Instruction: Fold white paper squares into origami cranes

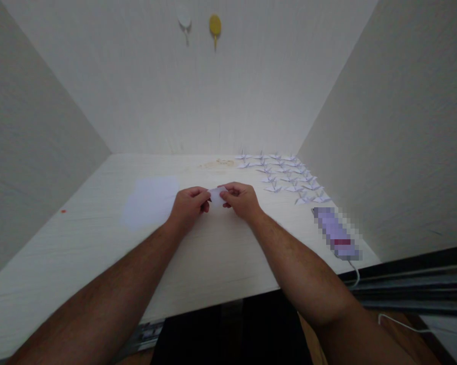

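Note:
My left hand (188,204) and my right hand (241,199) meet over the middle of a pale wooden desk (80,253). Both pinch a small folded piece of white paper (216,195) between their fingertips, held just above the desk top. A flat sheet of pale paper (150,202) lies on the desk just left of my left hand. Several small folded paper cranes (285,175) stand in rows at the back right of the desk, beyond my right hand.
A blurred oblong device (337,233) with a white cable (355,274) lies at the desk's right front corner. White walls close in the desk at left, back and right. Two round hooks (215,25) hang high on the back wall. A small red dot (63,211) marks the left side.

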A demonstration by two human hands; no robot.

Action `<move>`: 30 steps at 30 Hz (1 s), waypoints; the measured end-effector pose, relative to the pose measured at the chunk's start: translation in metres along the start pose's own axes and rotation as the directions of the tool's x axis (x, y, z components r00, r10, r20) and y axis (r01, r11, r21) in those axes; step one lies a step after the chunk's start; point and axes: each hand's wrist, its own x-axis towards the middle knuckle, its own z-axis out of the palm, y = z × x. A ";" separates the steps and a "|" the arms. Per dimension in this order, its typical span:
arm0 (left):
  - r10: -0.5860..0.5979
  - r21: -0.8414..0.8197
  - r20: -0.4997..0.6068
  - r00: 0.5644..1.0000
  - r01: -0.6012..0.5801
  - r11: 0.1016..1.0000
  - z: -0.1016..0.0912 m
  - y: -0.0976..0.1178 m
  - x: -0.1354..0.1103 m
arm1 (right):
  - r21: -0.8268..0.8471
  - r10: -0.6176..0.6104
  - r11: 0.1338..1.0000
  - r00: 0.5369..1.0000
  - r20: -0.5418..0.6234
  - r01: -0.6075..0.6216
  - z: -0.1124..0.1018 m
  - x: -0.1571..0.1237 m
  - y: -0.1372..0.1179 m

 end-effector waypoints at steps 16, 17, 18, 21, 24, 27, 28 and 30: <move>-0.018 -0.073 0.001 1.000 0.018 0.997 0.002 0.004 -0.003 | 0.047 -0.015 0.999 0.998 0.063 0.013 -0.001 -0.004 -0.003; -0.018 -0.074 0.000 1.000 0.018 0.997 0.003 0.004 -0.003 | 0.054 -0.019 0.998 0.998 0.066 0.015 -0.001 -0.004 -0.002; -0.018 -0.080 -0.003 1.000 0.017 0.997 0.003 0.005 -0.004 | 0.065 -0.020 0.998 0.998 0.067 0.016 -0.001 -0.004 -0.002; -0.031 -0.118 -0.018 0.999 0.028 0.993 0.005 0.008 -0.005 | 0.096 -0.006 0.995 0.998 0.063 0.000 0.000 -0.004 -0.003; -0.060 -0.142 -0.030 0.998 0.055 0.988 0.007 0.012 -0.007 | 0.103 0.014 0.994 0.998 0.056 -0.020 0.001 -0.003 -0.005; -0.069 -0.156 -0.034 0.997 0.063 0.986 0.008 0.013 -0.007 | 0.113 0.020 0.993 0.998 0.056 -0.026 0.002 -0.003 -0.007; -0.070 -0.157 -0.033 0.997 0.063 0.986 0.008 0.013 -0.007 | 0.120 0.022 0.992 0.998 0.060 -0.029 0.002 -0.003 -0.008; -0.072 -0.153 -0.030 0.997 0.066 0.986 0.008 0.013 -0.007 | 0.136 0.029 0.990 0.997 0.072 -0.039 0.002 -0.004 -0.009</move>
